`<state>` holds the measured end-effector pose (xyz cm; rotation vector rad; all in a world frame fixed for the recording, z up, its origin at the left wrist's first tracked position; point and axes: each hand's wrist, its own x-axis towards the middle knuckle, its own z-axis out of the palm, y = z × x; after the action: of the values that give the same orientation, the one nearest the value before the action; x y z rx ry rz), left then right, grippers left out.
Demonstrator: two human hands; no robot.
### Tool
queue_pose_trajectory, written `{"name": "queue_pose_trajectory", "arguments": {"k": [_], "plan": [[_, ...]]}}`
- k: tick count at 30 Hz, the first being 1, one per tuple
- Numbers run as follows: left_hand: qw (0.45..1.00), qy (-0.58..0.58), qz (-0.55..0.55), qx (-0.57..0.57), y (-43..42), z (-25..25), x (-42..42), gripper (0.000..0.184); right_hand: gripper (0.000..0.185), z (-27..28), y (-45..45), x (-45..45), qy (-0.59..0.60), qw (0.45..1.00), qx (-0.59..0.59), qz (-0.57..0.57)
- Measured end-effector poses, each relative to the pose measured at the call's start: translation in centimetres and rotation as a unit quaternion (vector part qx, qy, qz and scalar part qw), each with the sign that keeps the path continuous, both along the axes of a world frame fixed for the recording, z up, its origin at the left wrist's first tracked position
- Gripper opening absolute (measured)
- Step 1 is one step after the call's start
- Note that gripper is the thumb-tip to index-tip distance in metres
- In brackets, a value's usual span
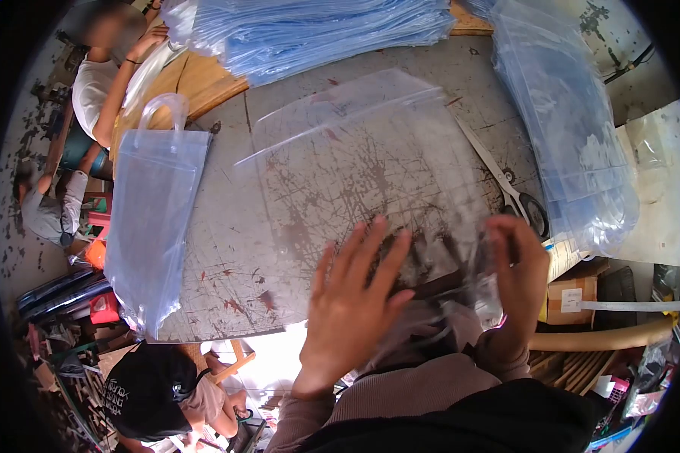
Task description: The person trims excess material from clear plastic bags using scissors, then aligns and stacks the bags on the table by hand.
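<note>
My left hand [355, 294] is spread over the near edge of the worn grey table, its fingers apart and nothing in them. A clear plastic sheet or bag [355, 121] lies flat in front of me, its near right part blurred close to my right hand [517, 264]. The fingers of my right hand are bent together at that blurred plastic; what they grip, if anything, is hidden. Scissors [500, 172] with black handles lie just beyond my right hand. A clear bag with handles [155, 204] is on the table's left side.
A thick stack of bluish plastic [332, 34] covers the far side of the table [227, 249]. More clear bags [574, 136] hang over the right edge. Other people are at the upper left and lower left. A cardboard box [567, 300] stands at the right.
</note>
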<state>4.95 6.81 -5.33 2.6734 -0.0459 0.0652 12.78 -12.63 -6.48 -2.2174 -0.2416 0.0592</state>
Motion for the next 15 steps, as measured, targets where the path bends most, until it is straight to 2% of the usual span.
{"name": "queue_pose_trajectory", "arguments": {"k": [1,2,3,4,5,6,8,9,11,13,15], "plan": [[0.999,0.006,0.002,0.047,0.8,-0.1,-0.8,0.064,0.011,0.2,-0.5,0.6,-0.016,0.999,-0.005,-0.049],[0.999,0.005,0.002,0.048,1.5,-0.4,-1.4,0.064,0.011,0.4,-1.1,1.2,-0.032,0.995,-0.01,-0.098],[0.99,0.006,0.064,0.122,2.1,-0.9,-1.9,0.063,0.011,0.5,-1.8,1.9,-0.032,0.995,-0.01,-0.098],[0.973,0.007,0.126,0.194,2.8,-1.5,-2.3,0.061,0.012,0.6,-2.6,2.6,-0.051,0.994,-0.058,-0.073],[0.973,0.008,0.126,0.195,3.6,-1.9,-2.5,0.061,0.015,0.7,-2.9,2.8,-0.07,0.991,-0.107,-0.047],[0.969,-0.008,0.163,0.184,4.4,-2.4,-2.7,0.058,0.015,0.7,-2.8,2.8,-0.069,0.991,-0.107,-0.046],[0.963,-0.025,0.202,0.174,4.8,-2.6,-2.7,0.054,0.024,0.9,-2.3,2.7,-0.164,0.954,-0.218,-0.122],[0.965,-0.029,0.203,0.16,4.7,-2.6,-2.6,0.048,0.024,1.2,-1.7,2.5,-0.164,0.955,-0.218,-0.12],[0.967,-0.034,0.205,0.147,4.7,-2.6,-2.4,0.043,0.036,1.8,0.3,1.2,-0.296,0.93,-0.211,-0.054],[0.976,-0.044,0.21,0.043,4.8,-2.6,-2.1,0.033,0.043,2.0,2.0,-0.8,-0.128,0.98,-0.102,0.111],[0.977,-0.069,0.2,0.004,5.5,-2.8,-1.8,0.028,0.048,0.7,3.8,-2.0,-0.026,0.965,0.022,0.261]]}}
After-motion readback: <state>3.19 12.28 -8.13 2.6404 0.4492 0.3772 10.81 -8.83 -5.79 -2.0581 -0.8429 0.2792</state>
